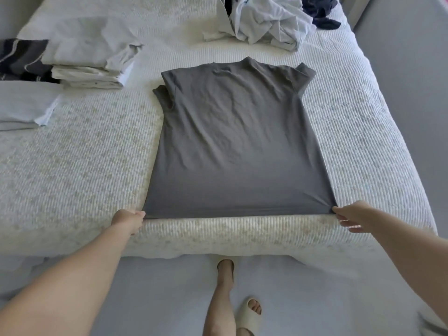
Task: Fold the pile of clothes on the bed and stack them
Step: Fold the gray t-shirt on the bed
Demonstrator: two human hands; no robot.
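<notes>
Pinching the two bottom corners of the grey T-shirt [232, 141], the person holds the hem taut along the near edge of the bed [72, 166]: the left hand [129, 219] grips the left corner with curled fingers, and the right hand [349, 215] holds the right corner between thumb and fingertips, the other fingers looser. The shirt lies flat in the middle of the textured white cover, collar away from the person, sleeves partly tucked at the shoulders. The main risk seems to be the hem's position: it sits right at the mattress edge, so any slack or a further tug toward the person could let the fabric slide over the side and drag the smoothed body out of shape. Uneven pull between the hands would skew the shirt and set creases into the fold; faint wrinkles already run across the chest. The left sleeve is bunched under the shoulder, and folding over it would probably leave a lump. A light pinch on the right corner may slip when the hem is lifted. To the far left sits the stack of folded clothes [89, 61], looking slightly uneven, so a bulky fold placed on it could tip it. The unfolded pile [269, 23] waits at the far end, near the collar but apart from it.
</notes>
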